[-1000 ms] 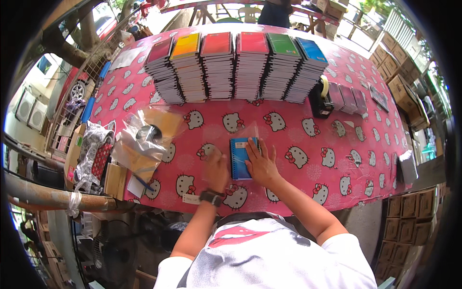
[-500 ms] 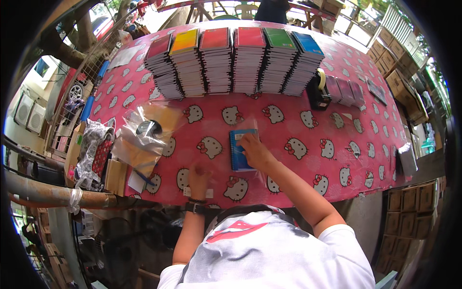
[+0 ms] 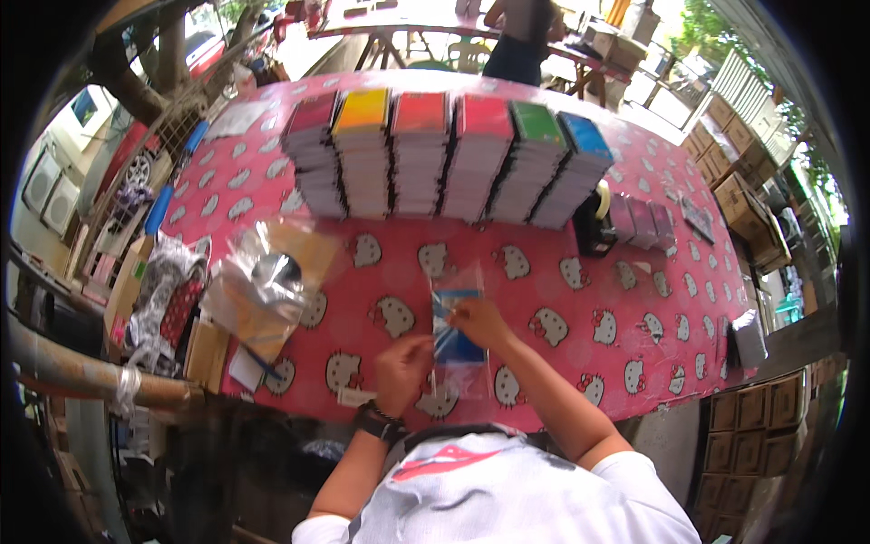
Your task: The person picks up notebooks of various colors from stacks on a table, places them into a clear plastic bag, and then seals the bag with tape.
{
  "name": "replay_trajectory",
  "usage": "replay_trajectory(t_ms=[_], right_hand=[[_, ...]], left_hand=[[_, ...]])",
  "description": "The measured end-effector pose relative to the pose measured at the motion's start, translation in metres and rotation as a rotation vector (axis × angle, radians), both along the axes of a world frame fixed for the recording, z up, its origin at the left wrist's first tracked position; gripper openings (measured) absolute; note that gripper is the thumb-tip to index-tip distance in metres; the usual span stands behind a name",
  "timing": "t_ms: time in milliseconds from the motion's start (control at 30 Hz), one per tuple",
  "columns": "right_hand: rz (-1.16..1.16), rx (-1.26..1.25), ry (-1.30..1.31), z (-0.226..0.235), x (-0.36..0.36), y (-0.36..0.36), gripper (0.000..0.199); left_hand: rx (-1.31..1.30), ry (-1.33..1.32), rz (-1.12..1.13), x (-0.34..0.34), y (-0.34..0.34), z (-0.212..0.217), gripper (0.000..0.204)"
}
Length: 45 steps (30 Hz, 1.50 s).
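Observation:
A blue notebook inside a clear plastic sleeve [image 3: 456,328] lies on the pink cartoon-cat tablecloth [image 3: 562,290] near the front edge. My right hand [image 3: 478,321] rests on top of it, fingers pressing it down. My left hand [image 3: 404,370], with a dark watch on the wrist, pinches a thin white strip [image 3: 432,379] at the sleeve's lower left corner. Behind stand several stacks of notebooks [image 3: 449,156] with maroon, yellow, orange, red, green and blue covers.
A pile of clear plastic bags and brown envelopes [image 3: 263,281] lies at the left. A black tape dispenser [image 3: 594,222] and purple packets [image 3: 645,220] sit at the right. Cardboard boxes [image 3: 770,426] stand by the table's right side. Another person [image 3: 521,36] stands beyond the table.
My left hand has come off the sleeved notebook and moved down-left, drawing a thin white strip away. My right hand stays on the notebook.

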State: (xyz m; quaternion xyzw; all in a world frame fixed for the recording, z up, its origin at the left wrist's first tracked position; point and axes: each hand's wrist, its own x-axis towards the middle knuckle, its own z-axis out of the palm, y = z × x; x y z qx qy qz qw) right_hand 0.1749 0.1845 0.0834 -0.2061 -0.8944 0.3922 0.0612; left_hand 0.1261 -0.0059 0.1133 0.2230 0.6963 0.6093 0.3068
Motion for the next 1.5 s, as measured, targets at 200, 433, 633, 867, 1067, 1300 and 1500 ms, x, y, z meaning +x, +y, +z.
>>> replay_trajectory(t_ms=[200, 433, 633, 867, 1067, 1300, 1500], right_hand=[[0.111, -0.089, -0.045, 0.002, -0.004, 0.002, 0.024], [0.301, -0.081, -0.042, -0.003, 0.006, 0.014, 0.025], [0.426, 0.388, -0.210, 0.020, 0.020, 0.002, 0.080], [0.253, 0.357, -0.201, -0.011, 0.026, 0.012, 0.109], [0.229, 0.376, -0.282, -0.015, 0.020, 0.006, 0.108], [0.190, 0.289, -0.074, -0.019, 0.017, 0.005, 0.121], [0.267, 0.240, -0.067, -0.016, 0.021, 0.013, 0.126]], left_hand=[[0.026, 0.832, -0.200, -0.042, 0.018, -0.074, 0.042], [-0.032, 0.825, -0.349, -0.048, 0.025, -0.073, 0.052], [-0.074, 0.879, -0.448, -0.056, 0.025, -0.081, 0.062], [0.039, 0.739, -0.494, -0.051, 0.036, -0.077, 0.062], [-0.062, 0.780, -0.574, -0.049, 0.037, -0.072, 0.060], [-0.315, 1.012, -0.669, -0.056, 0.047, -0.052, 0.064], [-0.475, 1.063, -0.713, -0.059, 0.064, -0.043, 0.072]])
